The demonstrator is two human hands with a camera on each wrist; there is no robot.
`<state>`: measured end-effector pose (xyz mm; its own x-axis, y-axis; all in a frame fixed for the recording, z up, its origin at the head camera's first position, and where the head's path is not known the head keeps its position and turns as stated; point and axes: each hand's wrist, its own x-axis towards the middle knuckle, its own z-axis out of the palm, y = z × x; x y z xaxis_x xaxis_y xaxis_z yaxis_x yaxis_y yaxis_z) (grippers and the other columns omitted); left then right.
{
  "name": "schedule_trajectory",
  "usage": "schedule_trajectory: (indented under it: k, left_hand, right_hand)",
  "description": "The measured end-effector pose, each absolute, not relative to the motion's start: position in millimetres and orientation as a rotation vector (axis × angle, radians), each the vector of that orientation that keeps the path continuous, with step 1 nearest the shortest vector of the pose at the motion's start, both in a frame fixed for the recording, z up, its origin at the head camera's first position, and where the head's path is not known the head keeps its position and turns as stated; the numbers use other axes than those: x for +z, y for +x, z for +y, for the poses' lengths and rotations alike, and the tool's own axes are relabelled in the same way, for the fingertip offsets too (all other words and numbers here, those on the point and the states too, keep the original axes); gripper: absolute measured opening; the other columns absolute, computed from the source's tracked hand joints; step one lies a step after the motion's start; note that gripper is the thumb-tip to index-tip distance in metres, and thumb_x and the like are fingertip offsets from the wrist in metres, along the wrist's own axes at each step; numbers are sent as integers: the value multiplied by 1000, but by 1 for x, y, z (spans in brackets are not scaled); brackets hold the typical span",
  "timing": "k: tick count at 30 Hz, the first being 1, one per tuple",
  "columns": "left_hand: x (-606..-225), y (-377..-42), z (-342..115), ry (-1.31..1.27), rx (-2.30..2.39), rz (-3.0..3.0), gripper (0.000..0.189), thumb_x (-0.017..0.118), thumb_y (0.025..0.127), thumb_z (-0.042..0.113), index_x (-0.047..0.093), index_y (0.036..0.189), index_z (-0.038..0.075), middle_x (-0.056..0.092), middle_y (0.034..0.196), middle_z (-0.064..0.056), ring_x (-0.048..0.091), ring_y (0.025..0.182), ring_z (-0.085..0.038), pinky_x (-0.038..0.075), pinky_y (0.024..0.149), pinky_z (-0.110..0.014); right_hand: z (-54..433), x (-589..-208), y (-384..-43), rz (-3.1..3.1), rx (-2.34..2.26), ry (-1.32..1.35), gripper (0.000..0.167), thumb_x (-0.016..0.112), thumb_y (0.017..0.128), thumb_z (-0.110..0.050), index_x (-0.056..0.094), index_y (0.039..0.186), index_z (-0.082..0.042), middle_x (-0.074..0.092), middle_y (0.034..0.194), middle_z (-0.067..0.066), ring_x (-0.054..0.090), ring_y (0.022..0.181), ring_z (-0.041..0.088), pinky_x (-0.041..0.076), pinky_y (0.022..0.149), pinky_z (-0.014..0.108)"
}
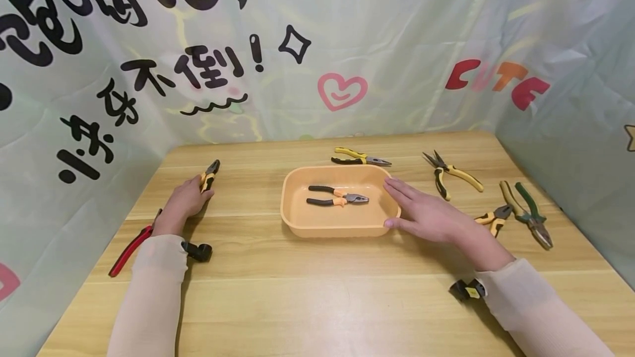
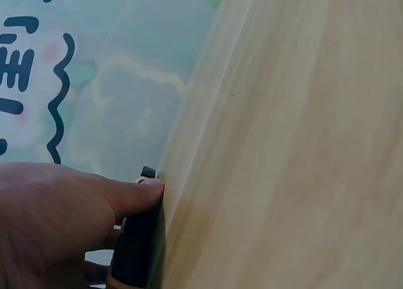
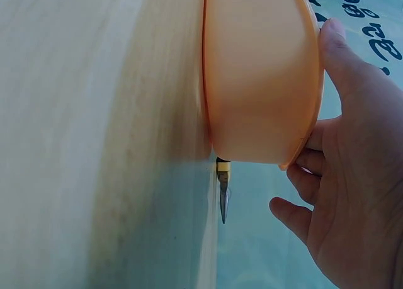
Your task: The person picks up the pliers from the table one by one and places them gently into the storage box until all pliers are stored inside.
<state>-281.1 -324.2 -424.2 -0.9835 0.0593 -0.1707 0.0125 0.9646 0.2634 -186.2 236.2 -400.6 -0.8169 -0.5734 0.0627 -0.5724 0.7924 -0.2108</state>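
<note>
My left hand (image 1: 184, 201) grips yellow-and-black pliers (image 1: 210, 176) at the left of the table, their grey jaws pointing away. In the left wrist view my thumb (image 2: 141, 194) lies along the dark handle (image 2: 135, 248), while the other fingers are partly hidden behind it. My right hand (image 1: 429, 211) rests on the right end of a light orange plastic bin (image 1: 317, 231), with fairly straight fingers and the thumb touching its rim. Inside the bin lie combination pliers (image 1: 339, 196) with black-and-orange handles.
Red-handled pliers (image 1: 130, 251) lie beside my left wrist. Behind the bin are yellow-and-black long-nose pliers (image 1: 361, 157). To the right lie open long-nose pliers (image 1: 448, 172), yellow-and-black pliers (image 1: 496, 218) partly behind my right hand, and green-handled pliers (image 1: 533, 218). A printed curtain (image 1: 397, 43) borders the table.
</note>
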Motion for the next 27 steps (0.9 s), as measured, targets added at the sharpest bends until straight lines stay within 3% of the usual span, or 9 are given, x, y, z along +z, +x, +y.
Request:
schedule_trajectory:
  k: [14,27]
  left_hand:
    - [-418,-280,-317,151,297,2964,61,45,104,20,20,148,-14,32,139,-42,35,123,-59,31,102,-64]
    - [-416,-279,-315,223,272,2977,61,49,103,19,24,146,-17,38,134,-44,39,122,-57,33,101,-62]
  right_hand:
    - [236,-401,-187,2970,-340,-941,90,45,94,-65,17,157,-7,12,163,12,32,140,36,36,106,52]
    - [236,-401,-187,2971,-337,-937,90,45,94,-66,18,157,-7,12,163,12,29,142,35,35,107,52]
